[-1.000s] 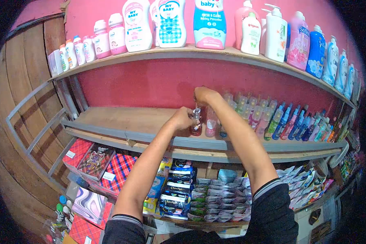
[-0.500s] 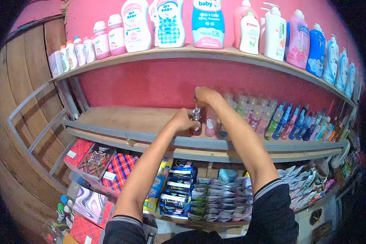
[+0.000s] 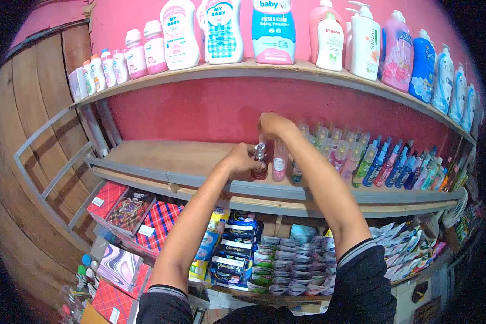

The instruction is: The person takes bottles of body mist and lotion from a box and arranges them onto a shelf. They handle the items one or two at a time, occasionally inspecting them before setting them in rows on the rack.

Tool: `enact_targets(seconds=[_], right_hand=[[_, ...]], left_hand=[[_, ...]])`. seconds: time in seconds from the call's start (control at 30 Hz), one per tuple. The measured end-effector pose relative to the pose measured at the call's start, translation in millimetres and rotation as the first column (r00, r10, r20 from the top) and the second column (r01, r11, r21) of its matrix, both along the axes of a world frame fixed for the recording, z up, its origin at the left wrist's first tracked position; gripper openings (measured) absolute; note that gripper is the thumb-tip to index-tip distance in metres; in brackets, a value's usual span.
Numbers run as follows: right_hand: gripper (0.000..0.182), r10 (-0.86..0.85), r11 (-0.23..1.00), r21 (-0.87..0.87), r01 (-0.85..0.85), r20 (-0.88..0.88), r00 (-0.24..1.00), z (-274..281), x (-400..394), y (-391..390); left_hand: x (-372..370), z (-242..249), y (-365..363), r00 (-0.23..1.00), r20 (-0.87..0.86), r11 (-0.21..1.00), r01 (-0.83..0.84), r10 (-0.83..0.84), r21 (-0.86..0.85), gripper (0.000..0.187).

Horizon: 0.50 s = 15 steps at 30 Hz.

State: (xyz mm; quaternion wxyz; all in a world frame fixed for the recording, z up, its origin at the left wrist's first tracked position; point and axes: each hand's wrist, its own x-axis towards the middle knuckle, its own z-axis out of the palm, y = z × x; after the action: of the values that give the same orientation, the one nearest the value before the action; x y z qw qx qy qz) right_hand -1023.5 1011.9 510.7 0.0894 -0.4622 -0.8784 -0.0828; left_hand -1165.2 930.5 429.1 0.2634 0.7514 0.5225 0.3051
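My left hand (image 3: 244,160) is closed around a small dark red bottle (image 3: 260,168) with a shiny silver cap, at the front of the middle shelf (image 3: 173,159). Farther back and slightly higher, my right hand (image 3: 274,125) has bent fingers, and what it holds, if anything, is hidden behind it. A pink bottle with a clear cap (image 3: 279,164) stands just right of the red one. Beyond my right forearm are rows of spray bottles, among them a green one (image 3: 365,166) and a blue one (image 3: 374,168).
The upper shelf (image 3: 227,69) bears baby powder (image 3: 274,35) and pump bottles (image 3: 365,46). Below are red plaid boxes (image 3: 159,218), dark packs (image 3: 233,249) and rows of sachets (image 3: 294,270). A metal frame (image 3: 48,181) stands at left, a white fan (image 3: 456,208) at right.
The view has shifted slightly. Both hands stay in nearly the same places, my left still around the red bottle.
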Motion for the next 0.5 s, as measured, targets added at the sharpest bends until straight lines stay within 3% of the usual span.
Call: enact_targets(seconds=[0.1,0.27,0.43,0.5], right_hand=[[0.038,0.007,0.999,-0.046,-0.012,-0.089,0.996,16,9,-23],[0.048,0.143,0.988,-0.001,-0.151,-0.316,0.938,34,31,-64],[0.04,0.455,0.884,0.164,-0.438,-0.518,0.724,24,53,-143],[0.04,0.525,0.819,0.134,-0.558,-0.565,0.636,3,57,-173]], left_hand=[[-1,9,-4,0.999,-0.006,0.999,-0.051,0.051,0.015,0.045],[-7,19,-51,0.969,0.043,0.909,-0.245,0.245,0.338,0.047],[8,-1,-183,0.861,0.247,0.664,-0.501,0.444,0.555,0.038],[13,-38,-232,0.781,0.357,0.608,-0.624,0.513,0.49,0.031]])
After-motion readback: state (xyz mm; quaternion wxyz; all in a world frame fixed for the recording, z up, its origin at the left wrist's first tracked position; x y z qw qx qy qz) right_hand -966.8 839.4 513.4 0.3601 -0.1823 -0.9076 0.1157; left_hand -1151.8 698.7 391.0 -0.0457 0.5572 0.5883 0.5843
